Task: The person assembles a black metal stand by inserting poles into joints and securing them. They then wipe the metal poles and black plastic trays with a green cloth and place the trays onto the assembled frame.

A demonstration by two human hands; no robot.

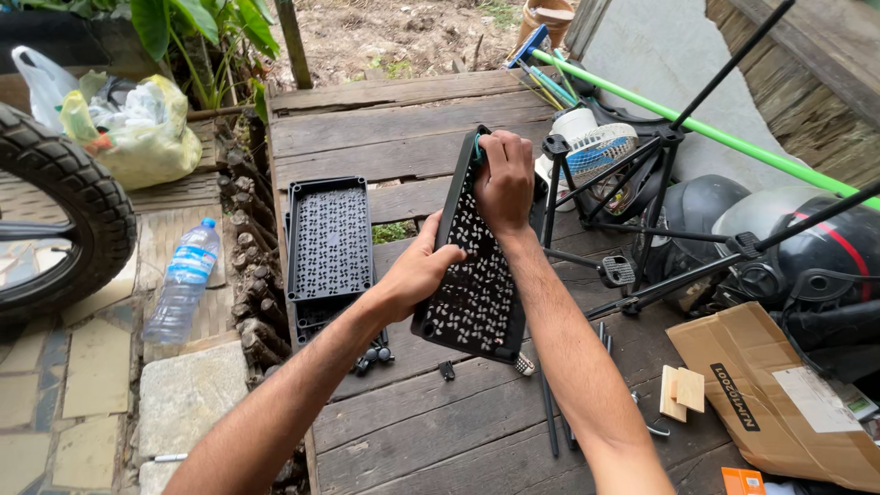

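I hold a black perforated plastic tray (472, 293) tilted up on its edge over a wooden deck (403, 119). My left hand (417, 270) grips the tray's left long side from below. At the tray's top end my right hand (504, 183) is closed around a small teal object, pressed against the tray. A stack of similar black perforated trays (328, 243) lies flat on the deck to the left. Small black parts (371, 359) lie on the boards under my left forearm.
A black metal frame of rods (642, 211) stands to the right, with helmets (816, 247) behind it. Nearby are a torn cardboard box (770, 394), wood blocks (681, 391), a water bottle (183, 280), a tyre (64, 202), plastic bags (137, 128) and a green pole (724, 137).
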